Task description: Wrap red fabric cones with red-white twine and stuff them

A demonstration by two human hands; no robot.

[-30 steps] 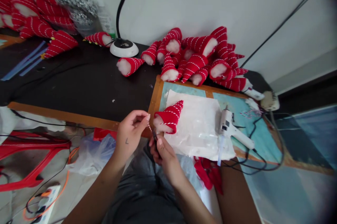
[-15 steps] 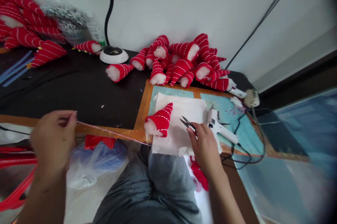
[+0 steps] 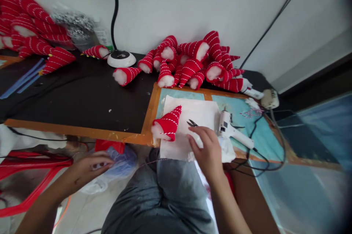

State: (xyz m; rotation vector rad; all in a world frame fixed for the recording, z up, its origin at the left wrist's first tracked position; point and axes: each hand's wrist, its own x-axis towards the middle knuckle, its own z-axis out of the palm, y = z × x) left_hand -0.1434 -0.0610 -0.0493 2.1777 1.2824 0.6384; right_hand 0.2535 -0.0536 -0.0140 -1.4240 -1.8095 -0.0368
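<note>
Below the table's front edge, my left hand [image 3: 96,166] has its fingers partly spread, and I see nothing in it. A thin red-and-white cord [image 3: 156,160] runs over my lap, its left end too faint to follow. My right hand [image 3: 205,146] is over the white sheet [image 3: 203,107], thumb and fingers apart, beside small dark scissors [image 3: 192,123] whose rear part it hides. Left of it a red cone [image 3: 169,122] with white stitched lines and white stuffing lies on its side. A white glue gun [image 3: 233,131] rests to the right.
Many similar red cones [image 3: 189,69] are piled against the wall, more at the far left. A lamp base [image 3: 121,59] and blue strips [image 3: 26,78] are on the black tabletop [image 3: 110,98]. A power socket [image 3: 269,99] with cables is at the right; a red stool [image 3: 33,168] stands below left.
My left hand has come down and to the right, off the table edge, and its fingers have opened. The cord has gone slack. My right hand has let go of the scissors.
</note>
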